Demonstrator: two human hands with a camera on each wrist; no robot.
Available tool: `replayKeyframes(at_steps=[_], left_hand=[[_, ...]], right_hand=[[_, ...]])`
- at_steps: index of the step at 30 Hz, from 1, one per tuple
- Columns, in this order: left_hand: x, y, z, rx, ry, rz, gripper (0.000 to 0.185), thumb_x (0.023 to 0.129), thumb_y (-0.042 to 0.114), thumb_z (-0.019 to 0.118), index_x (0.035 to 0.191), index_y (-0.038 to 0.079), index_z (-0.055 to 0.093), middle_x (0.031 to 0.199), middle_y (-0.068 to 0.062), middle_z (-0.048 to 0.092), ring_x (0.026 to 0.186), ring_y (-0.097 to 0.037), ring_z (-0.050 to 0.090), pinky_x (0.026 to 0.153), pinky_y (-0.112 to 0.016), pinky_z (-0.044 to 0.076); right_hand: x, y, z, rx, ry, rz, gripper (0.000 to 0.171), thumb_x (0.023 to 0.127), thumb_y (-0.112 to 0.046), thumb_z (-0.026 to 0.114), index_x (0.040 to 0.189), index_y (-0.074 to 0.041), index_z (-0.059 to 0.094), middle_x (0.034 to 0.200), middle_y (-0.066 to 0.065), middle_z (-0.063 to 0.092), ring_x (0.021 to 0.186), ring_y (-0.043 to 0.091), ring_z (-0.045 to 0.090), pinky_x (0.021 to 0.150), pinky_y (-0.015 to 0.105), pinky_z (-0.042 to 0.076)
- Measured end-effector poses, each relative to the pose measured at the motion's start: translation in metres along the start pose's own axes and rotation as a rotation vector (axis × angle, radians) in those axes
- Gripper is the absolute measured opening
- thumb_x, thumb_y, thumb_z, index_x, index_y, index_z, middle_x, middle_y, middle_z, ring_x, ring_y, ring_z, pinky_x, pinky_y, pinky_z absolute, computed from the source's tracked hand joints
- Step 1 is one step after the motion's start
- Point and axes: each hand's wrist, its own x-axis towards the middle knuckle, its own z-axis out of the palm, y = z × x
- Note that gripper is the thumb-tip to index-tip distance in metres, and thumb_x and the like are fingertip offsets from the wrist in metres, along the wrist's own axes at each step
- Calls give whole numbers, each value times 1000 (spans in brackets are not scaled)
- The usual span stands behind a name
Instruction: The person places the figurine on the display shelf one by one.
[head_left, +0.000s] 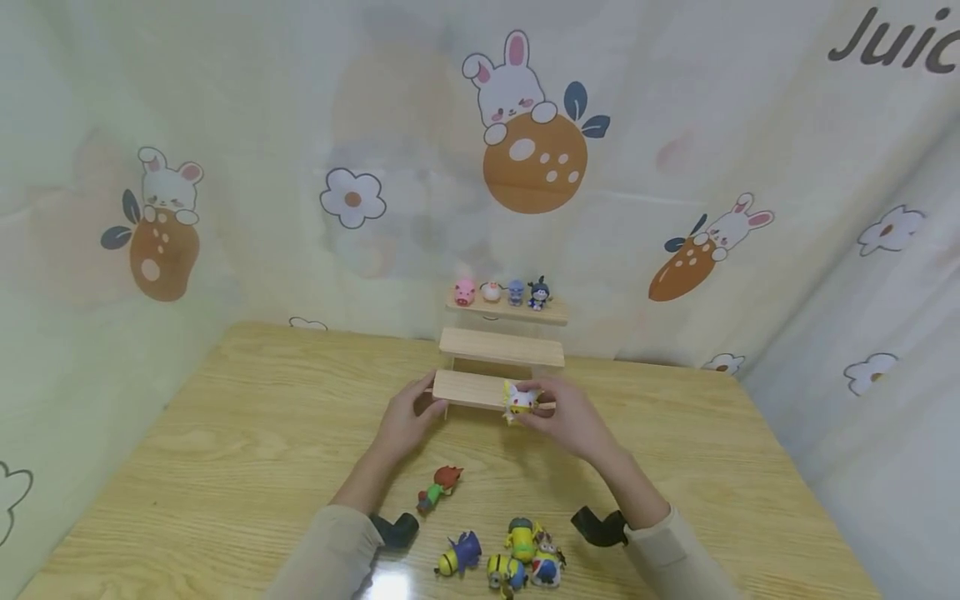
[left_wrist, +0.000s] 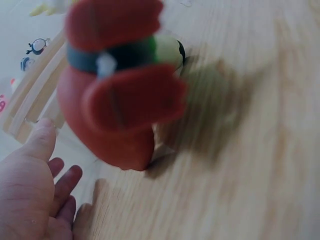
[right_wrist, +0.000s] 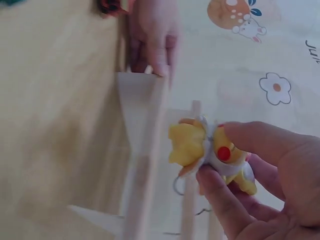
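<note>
My right hand (head_left: 570, 418) pinches a small yellow and white toy figurine (head_left: 519, 400) with a round red cheek spot between thumb and fingers. It is held over the right part of the lowest step of a wooden three-step display shelf (head_left: 471, 387); in the right wrist view the figurine (right_wrist: 187, 145) lies sideways beside the step's edge. My left hand (head_left: 405, 421) grips the left end of that same step, thumb at its front corner. Behind its wrist, a red-haired figurine (head_left: 439, 487) in green lies on the table, large and blurred in the left wrist view.
Along the top step stand a pink pig (head_left: 464, 292), a white chick-like figurine (head_left: 491, 292), a blue-grey one (head_left: 516, 292) and a dark-haired one (head_left: 538, 293). Several minion figurines (head_left: 521, 540) lie near the table's front edge, one in purple (head_left: 459, 553). A printed curtain (head_left: 420, 267) hangs behind.
</note>
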Motion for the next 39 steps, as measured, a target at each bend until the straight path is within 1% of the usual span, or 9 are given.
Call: replayKeyframes(at_steps=[4, 9, 12, 17, 21, 25, 30, 33, 39], left_hand=[[0, 1, -1, -13, 1, 1, 64, 90, 36, 62, 144, 8, 41, 136, -13, 54, 119, -28, 56, 110, -47, 36], [0, 1, 0, -38, -14, -1, 64, 91, 35, 62, 144, 8, 39, 137, -12, 52, 116, -25, 58, 108, -44, 39], [0, -1, -1, -42, -15, -7, 64, 91, 35, 62, 145, 9, 39, 139, -11, 51, 117, -25, 57, 108, -44, 39], [1, -2, -1, -31, -5, -7, 64, 91, 34, 62, 145, 8, 38, 140, -11, 51, 121, -25, 55, 111, -45, 35], [0, -2, 0, -37, -10, -4, 64, 91, 33, 62, 145, 8, 39, 140, -11, 51, 117, -25, 58, 108, -43, 40], [-1, -2, 1, -40, -24, -1, 65, 91, 34, 62, 145, 8, 38, 138, -12, 52, 115, -24, 59, 104, -40, 44], [-3, -2, 2, -42, -20, -13, 66, 91, 37, 61, 145, 7, 38, 136, -10, 54, 115, -23, 59, 103, -40, 44], [-3, -2, 2, -45, -19, -2, 66, 91, 37, 61, 144, 6, 38, 135, -11, 54, 115, -24, 59, 103, -41, 45], [-2, -2, 2, -44, -19, -9, 65, 91, 39, 60, 145, 9, 38, 137, -8, 54, 114, -21, 60, 102, -39, 46]], right_hand=[[21, -15, -12, 14, 50, -8, 39, 83, -14, 74, 120, -8, 63, 120, 14, 59, 103, 31, 64, 81, 30, 57], [46, -32, -22, 29, 85, -20, 41, 84, -18, 73, 123, -10, 62, 125, 14, 57, 108, 34, 62, 81, 33, 57], [63, -35, -21, 42, 103, -6, 41, 84, -20, 73, 123, -12, 62, 128, 12, 58, 111, 33, 62, 81, 34, 57], [82, -32, -13, 106, 120, 18, 42, 83, -15, 74, 123, -10, 62, 133, 14, 54, 112, 34, 61, 84, 34, 56], [92, -28, -3, 109, 138, 14, 42, 82, -13, 75, 121, -8, 62, 133, 17, 51, 110, 35, 62, 87, 33, 55], [99, -27, 5, 115, 161, 16, 41, 81, -12, 76, 120, -7, 64, 132, 17, 51, 109, 34, 62, 85, 32, 56], [104, -31, 12, 132, 156, -2, 42, 81, -12, 75, 121, -6, 63, 131, 18, 53, 109, 35, 62, 85, 33, 56], [108, -34, 15, 124, 165, 0, 41, 81, -13, 75, 120, -8, 63, 130, 16, 55, 108, 33, 62, 85, 33, 56], [113, -36, 21, 106, 172, -5, 39, 82, -13, 75, 118, -6, 64, 127, 15, 57, 106, 31, 63, 85, 34, 56]])
